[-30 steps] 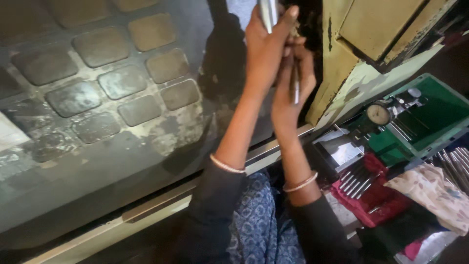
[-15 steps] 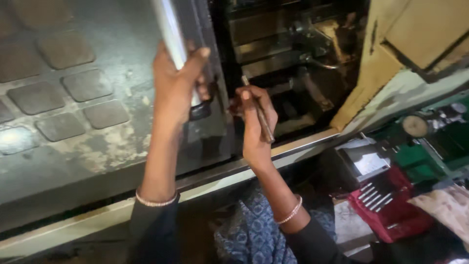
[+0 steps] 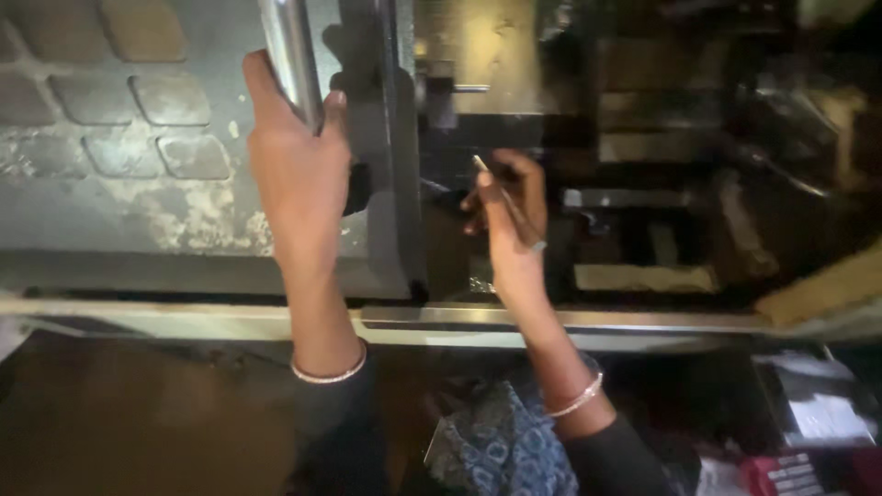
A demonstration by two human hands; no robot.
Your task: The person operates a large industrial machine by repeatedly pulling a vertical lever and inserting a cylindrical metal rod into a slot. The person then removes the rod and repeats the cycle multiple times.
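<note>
I see my left hand (image 3: 299,174) wrapped around a shiny metal bar handle (image 3: 290,55) that stands upright on the grey sliding door (image 3: 138,202) of a machine. The fingers (image 3: 262,101) go behind the bar and the thumb presses on its front side, so the hand is firmly clenched on the handle. The bar continues up out of the picture above the hand. The door surface to the left of the hand is worn, with a pattern of rounded square panels.

My right hand (image 3: 510,216) is just past the door edge, inside the dark opening of the machine (image 3: 661,184). It holds a thin pencil-like tool (image 3: 496,188) between the thumb and the first fingers, as one holds a pen. The tool is tilted, with its light tip pointing up and to the left, just above the fingertips; the lower part is hidden in the hand. I cannot tell if the tip touches any part of the machine, because the inside is very dark.

Both wrists carry a thin bangle. Below the hands a pale metal rail (image 3: 570,321) runs along the bottom of the opening.
</note>
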